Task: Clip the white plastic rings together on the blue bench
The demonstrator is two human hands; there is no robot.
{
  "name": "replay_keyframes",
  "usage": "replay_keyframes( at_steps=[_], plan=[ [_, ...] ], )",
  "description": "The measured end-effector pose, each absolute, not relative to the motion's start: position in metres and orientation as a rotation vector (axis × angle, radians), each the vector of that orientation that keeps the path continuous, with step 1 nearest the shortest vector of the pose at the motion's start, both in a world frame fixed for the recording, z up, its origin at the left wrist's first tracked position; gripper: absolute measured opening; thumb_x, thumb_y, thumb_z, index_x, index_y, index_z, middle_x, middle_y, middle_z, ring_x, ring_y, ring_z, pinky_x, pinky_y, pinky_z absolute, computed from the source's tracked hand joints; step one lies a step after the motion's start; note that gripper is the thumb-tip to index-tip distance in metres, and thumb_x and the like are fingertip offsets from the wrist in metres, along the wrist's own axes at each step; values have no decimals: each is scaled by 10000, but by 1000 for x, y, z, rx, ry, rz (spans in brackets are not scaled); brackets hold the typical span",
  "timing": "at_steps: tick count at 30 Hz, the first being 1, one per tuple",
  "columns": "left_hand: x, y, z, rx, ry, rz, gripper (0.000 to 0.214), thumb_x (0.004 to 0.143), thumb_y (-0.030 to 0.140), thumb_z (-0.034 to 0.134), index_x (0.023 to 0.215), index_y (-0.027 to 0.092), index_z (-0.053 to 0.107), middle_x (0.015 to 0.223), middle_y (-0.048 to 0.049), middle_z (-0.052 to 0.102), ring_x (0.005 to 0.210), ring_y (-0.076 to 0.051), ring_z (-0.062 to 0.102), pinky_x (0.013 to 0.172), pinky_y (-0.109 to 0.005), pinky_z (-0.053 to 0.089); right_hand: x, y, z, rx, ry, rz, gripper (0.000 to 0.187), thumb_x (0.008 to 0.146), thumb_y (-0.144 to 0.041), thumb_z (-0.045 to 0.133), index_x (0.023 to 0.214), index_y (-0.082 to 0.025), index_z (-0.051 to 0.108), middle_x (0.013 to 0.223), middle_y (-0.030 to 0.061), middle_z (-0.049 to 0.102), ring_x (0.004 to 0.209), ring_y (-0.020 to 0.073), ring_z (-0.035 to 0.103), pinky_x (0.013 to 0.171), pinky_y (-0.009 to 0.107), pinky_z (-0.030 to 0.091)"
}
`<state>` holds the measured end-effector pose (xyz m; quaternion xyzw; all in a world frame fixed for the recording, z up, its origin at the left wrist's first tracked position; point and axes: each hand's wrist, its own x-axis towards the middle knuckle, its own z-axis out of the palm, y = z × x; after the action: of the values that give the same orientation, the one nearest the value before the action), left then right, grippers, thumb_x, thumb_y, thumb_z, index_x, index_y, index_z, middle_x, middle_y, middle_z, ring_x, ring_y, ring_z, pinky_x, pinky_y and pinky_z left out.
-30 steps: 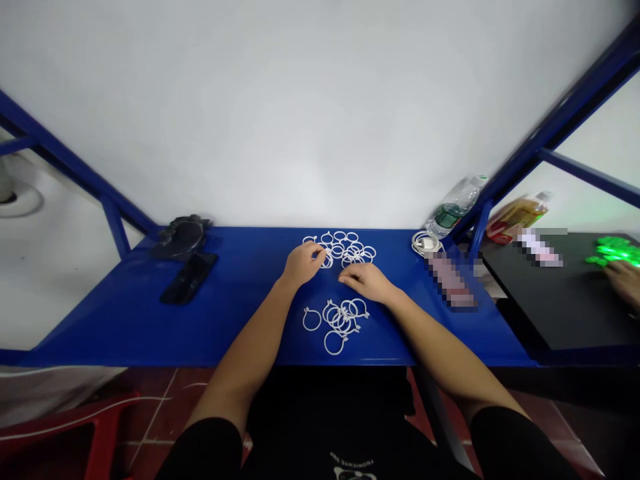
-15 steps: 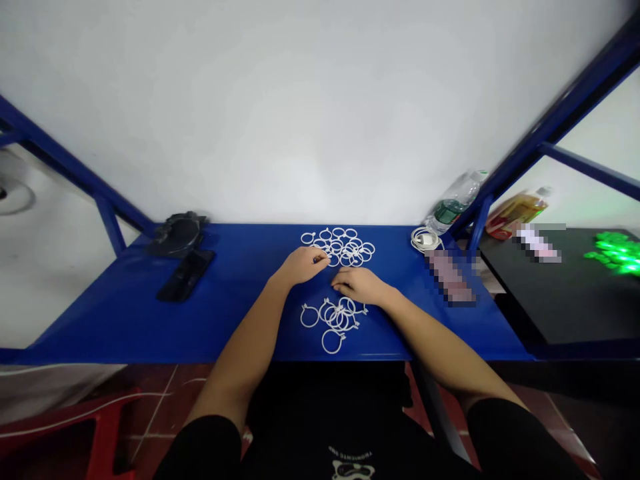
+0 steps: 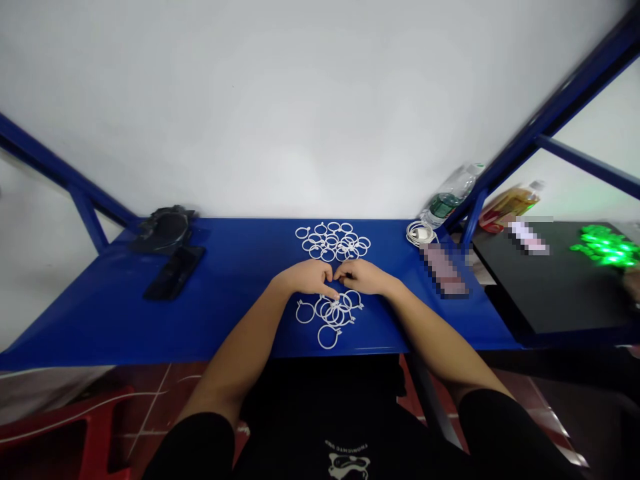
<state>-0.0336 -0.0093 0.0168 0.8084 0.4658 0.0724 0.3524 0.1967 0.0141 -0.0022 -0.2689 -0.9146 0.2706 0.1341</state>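
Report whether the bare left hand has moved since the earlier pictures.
Yes, the bare left hand moved toward the near edge of the blue tabletop.

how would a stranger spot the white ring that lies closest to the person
On the blue table, find the nearer of the two groups of white rings. The ring you want lies at that group's near end, its small tab at upper right. No other ring lies closer to the table's front edge.
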Motion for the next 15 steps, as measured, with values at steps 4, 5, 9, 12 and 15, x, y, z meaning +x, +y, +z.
replay_keyframes(
  at_steps=[4, 5, 9, 12, 15],
  plan=[
    [-18, -15, 18, 2164, 1260, 230, 511, 656, 671, 851, 894, 240, 714, 859, -43, 751, 708, -214, 669, 607, -317, 438, 201, 17, -2, -813, -2621, 749, 248, 874, -66, 579, 941, -206, 773, 891, 10, 751, 776, 147, 653, 727, 263, 461],
    [-16, -16, 17, 2187, 1269, 234, 519, 661, 686, 841, 891, 241, 706, 850, -45, 746, 706, -219, 666, 611, -322, 435, 201, 17, -1, -821, -2622, 742, 238, 872, -67, 583, 929, -201, 771, 878, 10, 747, 762, 146, 648, 717, 262, 459],
    [-11, -17, 13, 2269, 1297, 243, 548, 642, 697, 848, 895, 240, 683, 863, -56, 735, 747, -251, 674, 645, -337, 438, 200, 15, 5, -799, -2571, 717, 254, 863, -50, 577, 911, -205, 773, 871, 7, 751, 773, 145, 656, 742, 264, 475],
    [-12, -15, 9, 2315, 1311, 254, 437, 743, 596, 814, 961, 239, 689, 902, -57, 740, 789, -258, 683, 674, -337, 438, 200, 13, 10, -793, -2430, 703, 259, 868, -51, 572, 909, -216, 768, 878, 0, 762, 803, 145, 674, 782, 264, 493],
    [-13, -14, 9, 2316, 1294, 239, 246, 882, 467, 710, 967, 236, 699, 813, -19, 725, 722, -209, 659, 659, -315, 416, 200, 13, 10, -844, -2295, 620, 220, 870, -74, 595, 937, -204, 760, 854, 8, 757, 772, 150, 681, 743, 260, 493]
  ],
)
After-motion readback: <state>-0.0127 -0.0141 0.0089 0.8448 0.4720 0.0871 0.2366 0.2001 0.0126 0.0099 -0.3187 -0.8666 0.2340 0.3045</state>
